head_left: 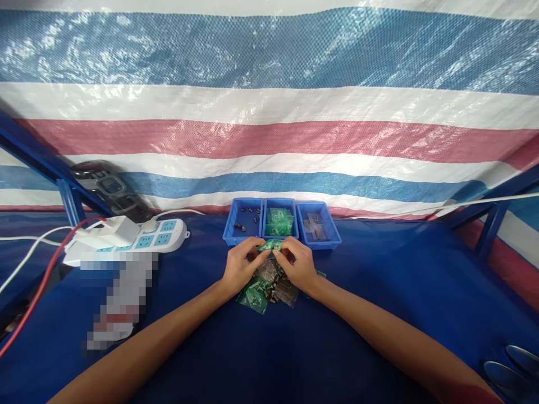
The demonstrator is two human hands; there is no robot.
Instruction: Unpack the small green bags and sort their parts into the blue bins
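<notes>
Between them, my left hand [244, 261] and my right hand [297, 261] pinch a small green plastic bag [269, 245], one at each side. They hold it just in front of the bins, above a pile. That pile mixes green bags [254, 298], clear bags [286, 290] and small dark metal parts [273, 280]. Three blue bins stand in a row behind my hands. Several dark parts lie in the left bin [227, 231], green bags fill the middle bin [296, 229], and clear bags with small pieces lie in the right bin [334, 233].
A white power strip [177, 235] with plugs and cables sits on the left of the blue table [379, 292]. Beside it are a dark device [110, 186] and a blurred object [126, 297]. Glasses [511, 365] lie at the lower right. A striped sheet [269, 137] hangs behind.
</notes>
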